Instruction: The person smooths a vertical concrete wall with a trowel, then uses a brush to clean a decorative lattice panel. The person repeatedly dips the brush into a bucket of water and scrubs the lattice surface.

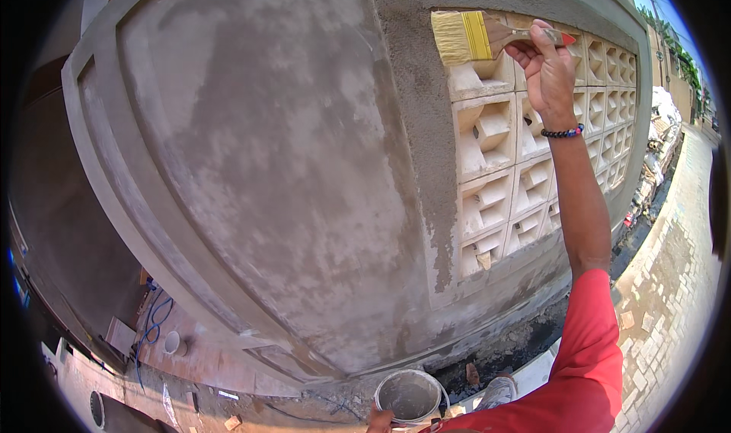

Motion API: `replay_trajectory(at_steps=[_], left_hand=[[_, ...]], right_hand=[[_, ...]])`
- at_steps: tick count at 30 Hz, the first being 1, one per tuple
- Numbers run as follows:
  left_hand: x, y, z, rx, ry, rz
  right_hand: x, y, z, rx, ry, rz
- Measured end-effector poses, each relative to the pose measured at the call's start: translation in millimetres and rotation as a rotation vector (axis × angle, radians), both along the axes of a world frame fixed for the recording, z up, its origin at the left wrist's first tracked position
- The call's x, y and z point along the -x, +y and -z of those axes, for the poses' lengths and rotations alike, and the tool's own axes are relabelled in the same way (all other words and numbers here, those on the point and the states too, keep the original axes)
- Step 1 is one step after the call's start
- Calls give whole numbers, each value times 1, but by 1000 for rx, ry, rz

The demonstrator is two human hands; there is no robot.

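High up on the right, my right hand (550, 71) is closed round the handle of a wide paintbrush (487, 37) with pale bristles and a yellow band. Its bristles lie against the upper left corner of a panel of cream ventilation blocks (485, 132), beside a strip of rough, dark grey render (422, 121). A beaded bracelet circles that wrist. Down at the lower edge, my left hand (380, 419) grips the rim of a bucket (411, 396) with grey, wet-looking stuff inside; most of its fingers are hidden.
A broad plastered wall (282, 167) with damp patches fills the middle. Along its foot runs a dark ditch (495, 342); paving (662, 304) lies to the right. At lower left are a blue hose (154, 323), a small pail (175, 343) and a dark cylinder (122, 414).
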State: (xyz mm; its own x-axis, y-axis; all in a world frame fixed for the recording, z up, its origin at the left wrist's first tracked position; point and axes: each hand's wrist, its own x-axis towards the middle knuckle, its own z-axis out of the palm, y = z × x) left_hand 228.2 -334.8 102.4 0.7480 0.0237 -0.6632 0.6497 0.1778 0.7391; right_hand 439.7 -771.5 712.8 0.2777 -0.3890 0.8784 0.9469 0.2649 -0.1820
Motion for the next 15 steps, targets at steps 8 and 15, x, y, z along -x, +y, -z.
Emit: replay_trajectory(at_steps=[8, 15], left_hand=[[-8, -32, -2, 14, 18, -149], [-9, -32, 11, 65, 30, -169]], right_hand=[[-85, 13, -151, -29, -17, 194], [-55, -34, -151, -18, -300, 682]])
